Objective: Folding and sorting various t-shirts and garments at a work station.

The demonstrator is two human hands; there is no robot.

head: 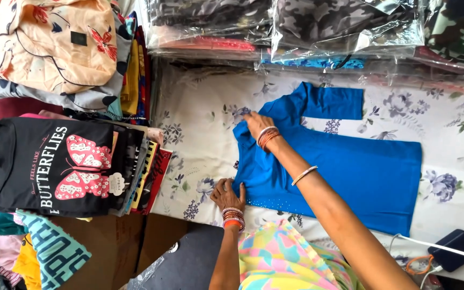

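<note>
In the head view, a blue long-sleeved top (350,172) is spread on a floral sheet (200,118). Its shoulder is pressed by the right hand (256,124), fingers together; its lower corner is pinched by the left hand (227,194).

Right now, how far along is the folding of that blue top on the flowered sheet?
Early. The bright blue long-sleeved top lies flat on the flowered sheet, one sleeve spread out. The right hand presses near its neckline; the left hand pinches the near shoulder edge. No fold shows yet. Folded printed shirts sit stacked beside it.
</note>
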